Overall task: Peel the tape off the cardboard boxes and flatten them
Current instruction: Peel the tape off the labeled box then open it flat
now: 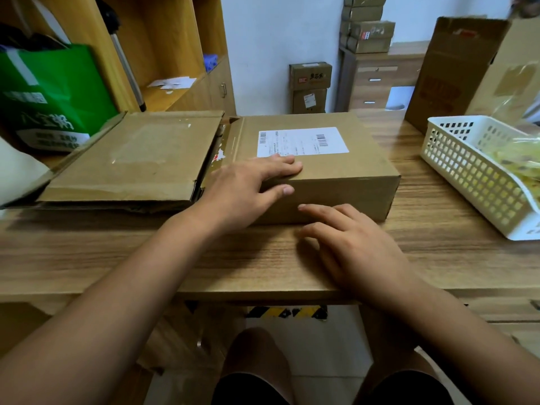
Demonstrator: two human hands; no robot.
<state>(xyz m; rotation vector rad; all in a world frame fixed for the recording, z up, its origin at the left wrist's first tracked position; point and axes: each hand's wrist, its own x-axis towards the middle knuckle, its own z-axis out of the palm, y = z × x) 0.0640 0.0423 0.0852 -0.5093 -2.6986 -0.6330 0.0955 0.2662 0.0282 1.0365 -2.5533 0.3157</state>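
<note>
– Since the box (336, 171) is still closed and square in the middle of the bench (146, 252), label (302, 141) up, where would you start?

– With finding the tape. I can't make out a clear strip on the top or the front face. The left edge, next to the cardboard already flattened (137, 156), shows a flap seam and a torn patch, so I'd feel along there.

– And the hands as they are?

– The left hand (242, 185) is well placed. Its fingers (280, 163) lie flat and close together on the top, just under the label, and the thumb (282, 190) rests on the front face. It presses and grips nothing, which is right for keeping the box from sliding.

– The right hand (350, 244)?

– It is on the bench in front of the box, holding nothing, with its fingers loosely apart and their tips near the bottom front edge. I can't tell whether they touch it. I'd use that hand for picking.

– How?

– Lift a tape end with a nail, then pull low and slowly along the seam so the strip probably comes off whole rather than tearing the cardboard. Press near the seam with the other hand.

– The basket (467, 176) on the right?

– It is well apart from the box, so there should be room to turn it.
</note>
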